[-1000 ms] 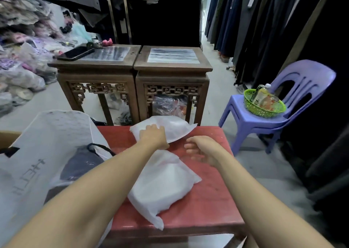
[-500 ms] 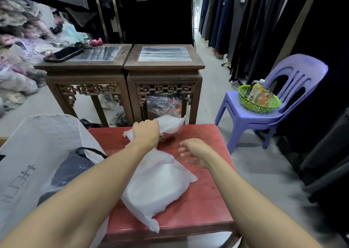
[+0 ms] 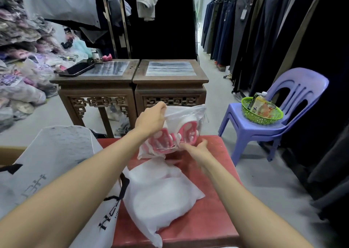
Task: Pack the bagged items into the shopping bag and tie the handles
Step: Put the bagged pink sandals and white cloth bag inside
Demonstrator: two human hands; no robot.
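Observation:
My left hand (image 3: 151,120) grips the top edge of a clear bagged item (image 3: 181,128) with a pink and white pattern and holds it up above the red table (image 3: 213,200). Under that bag's lower edge, my right hand (image 3: 198,146) touches it with its fingers. A second bagged item (image 3: 160,193), white and opaque, lies flat on the table nearer to me. The grey-white shopping bag (image 3: 56,162) with black handles and black lettering stands at the table's left side, partly behind my left forearm.
Two carved wooden side tables (image 3: 170,83) stand just beyond the red table, a phone (image 3: 75,69) on the left one. A purple plastic chair (image 3: 264,126) with a green basket (image 3: 261,113) is at right. Clothes racks line the right; bagged garments pile up at left.
My left hand has lifted the far bagged item off the table and turned it so its pink pattern shows. My right hand has moved in under it.

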